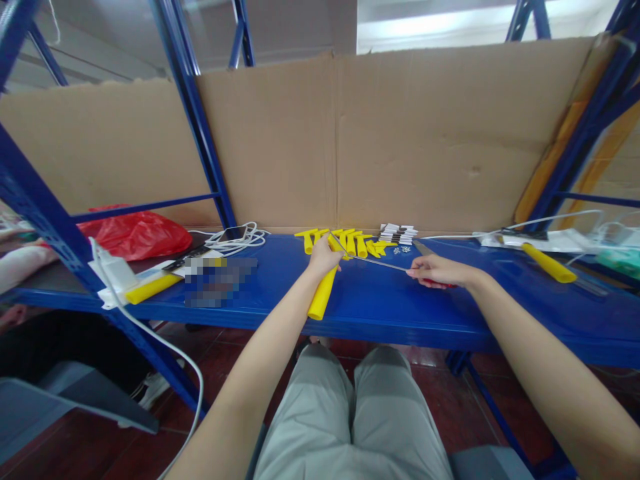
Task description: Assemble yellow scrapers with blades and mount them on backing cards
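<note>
My left hand [326, 257] is closed around a yellow plastic piece with a hollow tube-like handle [323, 297], which slants down toward the table's front edge. To the right, my right hand [435, 270] grips a long thin metal rod [377, 263]. The rod runs left to the yellow piece at my left fingers. Something red shows under my right palm; its shape is mostly hidden. Behind my left hand stands a row of yellow T-shaped pieces [351, 241]. Smaller yellow parts [379, 249] lie at the row's right end.
White parts [397, 233] are stacked near the cardboard wall [425, 133], with tiny metal bits before them. A white cable coil [240, 239] and red plastic bag [140, 233] lie left. Another yellow handle [549, 263] rests right. Blue posts [195, 113] frame the table. Another person sits at far left.
</note>
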The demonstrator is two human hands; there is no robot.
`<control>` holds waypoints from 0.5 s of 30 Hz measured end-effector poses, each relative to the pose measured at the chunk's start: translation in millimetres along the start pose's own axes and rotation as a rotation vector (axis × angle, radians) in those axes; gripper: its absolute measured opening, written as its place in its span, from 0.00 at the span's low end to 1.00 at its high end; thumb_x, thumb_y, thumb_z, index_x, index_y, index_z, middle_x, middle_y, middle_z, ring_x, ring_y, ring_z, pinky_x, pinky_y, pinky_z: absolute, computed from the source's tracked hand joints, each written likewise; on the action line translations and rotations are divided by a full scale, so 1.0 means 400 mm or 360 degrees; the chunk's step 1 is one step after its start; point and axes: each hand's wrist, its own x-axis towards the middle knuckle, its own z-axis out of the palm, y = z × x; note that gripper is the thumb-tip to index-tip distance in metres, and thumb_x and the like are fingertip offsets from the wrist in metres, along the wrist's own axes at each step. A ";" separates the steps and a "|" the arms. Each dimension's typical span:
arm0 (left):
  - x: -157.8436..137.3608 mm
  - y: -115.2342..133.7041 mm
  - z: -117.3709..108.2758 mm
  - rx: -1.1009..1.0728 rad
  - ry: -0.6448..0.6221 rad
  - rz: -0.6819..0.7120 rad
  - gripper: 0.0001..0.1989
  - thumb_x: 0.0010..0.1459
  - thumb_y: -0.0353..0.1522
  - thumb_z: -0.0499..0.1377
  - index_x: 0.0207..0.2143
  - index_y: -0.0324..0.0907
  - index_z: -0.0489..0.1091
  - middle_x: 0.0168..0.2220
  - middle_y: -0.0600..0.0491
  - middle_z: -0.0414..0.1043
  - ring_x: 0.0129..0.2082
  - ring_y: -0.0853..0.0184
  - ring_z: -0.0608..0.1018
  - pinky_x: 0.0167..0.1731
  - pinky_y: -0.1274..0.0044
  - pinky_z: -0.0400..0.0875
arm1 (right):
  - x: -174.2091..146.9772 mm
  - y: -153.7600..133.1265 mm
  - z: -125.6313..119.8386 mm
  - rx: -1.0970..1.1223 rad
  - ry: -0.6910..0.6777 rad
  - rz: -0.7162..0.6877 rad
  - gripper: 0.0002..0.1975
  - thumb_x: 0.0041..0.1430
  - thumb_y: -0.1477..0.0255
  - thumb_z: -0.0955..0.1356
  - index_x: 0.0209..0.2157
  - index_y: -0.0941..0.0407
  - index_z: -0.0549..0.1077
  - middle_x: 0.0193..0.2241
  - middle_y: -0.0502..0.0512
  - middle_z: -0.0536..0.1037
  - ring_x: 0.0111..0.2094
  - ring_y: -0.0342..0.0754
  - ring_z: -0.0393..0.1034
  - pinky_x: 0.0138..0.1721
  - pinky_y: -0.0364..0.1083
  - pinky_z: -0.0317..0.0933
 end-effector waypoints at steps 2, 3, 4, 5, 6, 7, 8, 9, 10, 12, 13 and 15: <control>-0.002 0.001 0.001 -0.0001 0.0006 0.0008 0.13 0.49 0.20 0.59 0.37 0.38 0.64 0.26 0.57 0.70 0.12 0.76 0.68 0.15 0.82 0.65 | 0.001 0.001 0.001 0.0004 -0.0003 -0.0010 0.29 0.44 0.41 0.64 0.24 0.55 0.62 0.16 0.47 0.65 0.14 0.38 0.55 0.15 0.41 0.46; -0.003 0.002 0.001 -0.0007 0.0009 0.0011 0.12 0.49 0.20 0.59 0.36 0.38 0.64 0.26 0.58 0.70 0.12 0.76 0.68 0.15 0.83 0.64 | 0.001 0.001 0.001 -0.0001 -0.0008 -0.0009 0.29 0.44 0.41 0.64 0.24 0.55 0.62 0.15 0.47 0.65 0.14 0.38 0.55 0.15 0.41 0.46; -0.004 0.004 0.002 -0.0015 0.0013 0.0013 0.12 0.49 0.19 0.59 0.36 0.38 0.64 0.26 0.58 0.70 0.11 0.76 0.68 0.14 0.83 0.64 | 0.001 0.001 0.001 -0.0006 -0.0011 -0.0007 0.29 0.44 0.41 0.64 0.24 0.55 0.62 0.15 0.47 0.65 0.14 0.38 0.55 0.15 0.41 0.46; -0.006 0.005 0.002 -0.0021 0.0015 0.0013 0.13 0.48 0.19 0.59 0.36 0.38 0.64 0.25 0.58 0.70 0.11 0.76 0.68 0.14 0.83 0.63 | 0.001 0.001 0.001 -0.0008 -0.0011 -0.0006 0.29 0.44 0.40 0.64 0.24 0.55 0.62 0.15 0.47 0.65 0.14 0.38 0.54 0.15 0.41 0.46; -0.008 0.007 0.002 -0.0025 0.0014 0.0011 0.13 0.48 0.19 0.59 0.36 0.38 0.65 0.25 0.58 0.70 0.11 0.77 0.68 0.14 0.83 0.63 | 0.001 0.001 0.000 -0.0007 -0.0009 -0.0006 0.29 0.44 0.40 0.64 0.24 0.55 0.62 0.15 0.47 0.65 0.14 0.38 0.54 0.15 0.41 0.46; -0.010 0.009 0.002 -0.0023 0.0009 0.0006 0.13 0.48 0.19 0.60 0.36 0.38 0.65 0.25 0.58 0.71 0.12 0.77 0.68 0.14 0.83 0.63 | 0.001 0.001 0.000 -0.0004 -0.0009 -0.0007 0.29 0.44 0.41 0.64 0.24 0.55 0.62 0.15 0.47 0.65 0.13 0.38 0.54 0.15 0.41 0.46; -0.012 0.011 0.002 -0.0013 0.0005 -0.0002 0.13 0.48 0.19 0.60 0.36 0.38 0.65 0.25 0.58 0.71 0.12 0.76 0.68 0.15 0.84 0.64 | 0.001 0.001 0.000 0.0000 -0.0008 -0.0009 0.29 0.44 0.41 0.64 0.24 0.55 0.62 0.15 0.47 0.65 0.13 0.37 0.54 0.15 0.41 0.46; -0.014 0.013 0.002 -0.0001 0.0000 -0.0008 0.13 0.48 0.19 0.60 0.37 0.38 0.66 0.25 0.58 0.71 0.12 0.76 0.68 0.15 0.84 0.64 | 0.002 0.001 0.000 0.0004 -0.0009 -0.0012 0.29 0.44 0.41 0.65 0.24 0.55 0.62 0.15 0.47 0.65 0.13 0.37 0.54 0.15 0.41 0.46; -0.016 0.014 0.002 0.0011 -0.0004 -0.0008 0.13 0.48 0.19 0.60 0.37 0.38 0.66 0.25 0.57 0.72 0.12 0.76 0.68 0.15 0.83 0.64 | 0.002 0.001 0.000 0.0008 -0.0011 -0.0013 0.29 0.44 0.41 0.65 0.24 0.55 0.62 0.15 0.47 0.65 0.14 0.37 0.54 0.15 0.41 0.46; -0.017 0.015 0.002 0.0024 -0.0012 0.0005 0.13 0.48 0.20 0.59 0.38 0.38 0.66 0.27 0.56 0.73 0.12 0.76 0.69 0.15 0.83 0.64 | 0.002 0.000 0.000 0.0009 -0.0008 -0.0009 0.30 0.43 0.40 0.65 0.24 0.55 0.62 0.15 0.47 0.65 0.14 0.37 0.54 0.15 0.41 0.47; -0.017 0.014 0.002 0.0028 -0.0014 0.0014 0.13 0.48 0.20 0.59 0.38 0.38 0.66 0.28 0.55 0.73 0.12 0.76 0.69 0.15 0.83 0.64 | 0.001 -0.002 0.000 0.0007 -0.0003 -0.0005 0.30 0.43 0.40 0.65 0.24 0.55 0.62 0.15 0.47 0.65 0.14 0.38 0.54 0.15 0.41 0.47; -0.015 0.013 0.002 0.0039 -0.0012 0.0026 0.14 0.49 0.20 0.58 0.39 0.38 0.66 0.30 0.54 0.74 0.12 0.76 0.69 0.14 0.83 0.64 | -0.001 -0.005 0.000 0.0000 0.0005 0.0003 0.30 0.43 0.40 0.65 0.24 0.55 0.62 0.15 0.47 0.65 0.14 0.38 0.54 0.15 0.41 0.47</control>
